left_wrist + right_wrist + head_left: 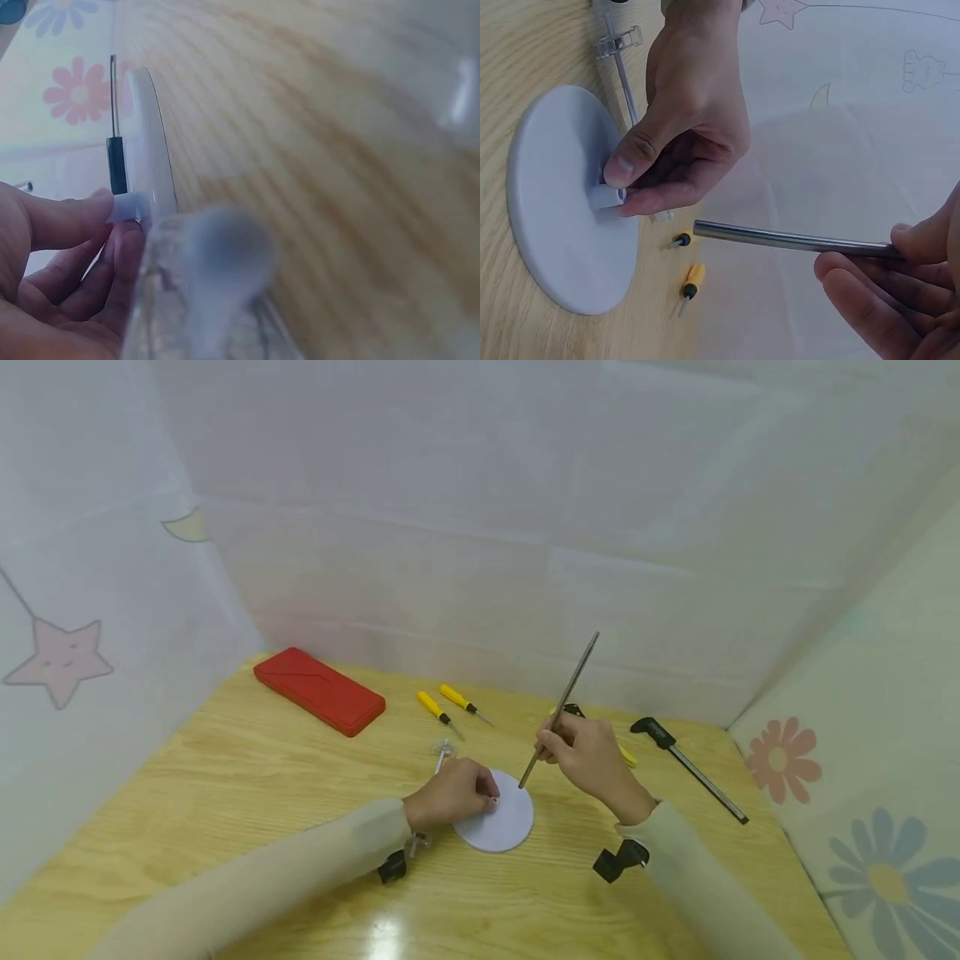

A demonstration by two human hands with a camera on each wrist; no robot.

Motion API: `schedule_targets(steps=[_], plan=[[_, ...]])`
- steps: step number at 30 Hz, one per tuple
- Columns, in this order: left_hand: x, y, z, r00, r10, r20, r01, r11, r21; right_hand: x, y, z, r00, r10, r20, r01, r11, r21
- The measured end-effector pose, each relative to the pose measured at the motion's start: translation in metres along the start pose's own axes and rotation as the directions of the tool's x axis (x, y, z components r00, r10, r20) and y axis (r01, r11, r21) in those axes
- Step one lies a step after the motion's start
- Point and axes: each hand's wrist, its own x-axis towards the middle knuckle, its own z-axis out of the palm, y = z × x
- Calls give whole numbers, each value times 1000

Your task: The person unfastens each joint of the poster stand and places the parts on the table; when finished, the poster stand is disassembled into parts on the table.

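A white round disc [504, 825] [562, 217] [150, 150] lies flat on the wooden table [247, 777]. My left hand [453, 793] [682, 135] pinches a short white tube [607, 196] [127, 208] standing at the disc's middle. My right hand [588, 758] [900, 292] grips a thin metal rod [562, 703] [787, 240], tilted, with its lower end just above the disc beside the tube. A clear plastic clip part [442, 750] [619, 45] lies by the left hand and blurs the left wrist view.
A red case [318, 690] lies at the back left. Two yellow screwdrivers [450, 706] [688, 283] lie behind the disc. A black-headed metal bar [690, 767] lies at the right. White curtains wall the table on all sides.
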Motion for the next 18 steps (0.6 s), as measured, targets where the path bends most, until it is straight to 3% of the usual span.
schedule_targets(steps=[18], plan=[[-1,-3,3,1000,7,-13,-7,1000,1,-13,22,1,985,160,72,-165,984,64]])
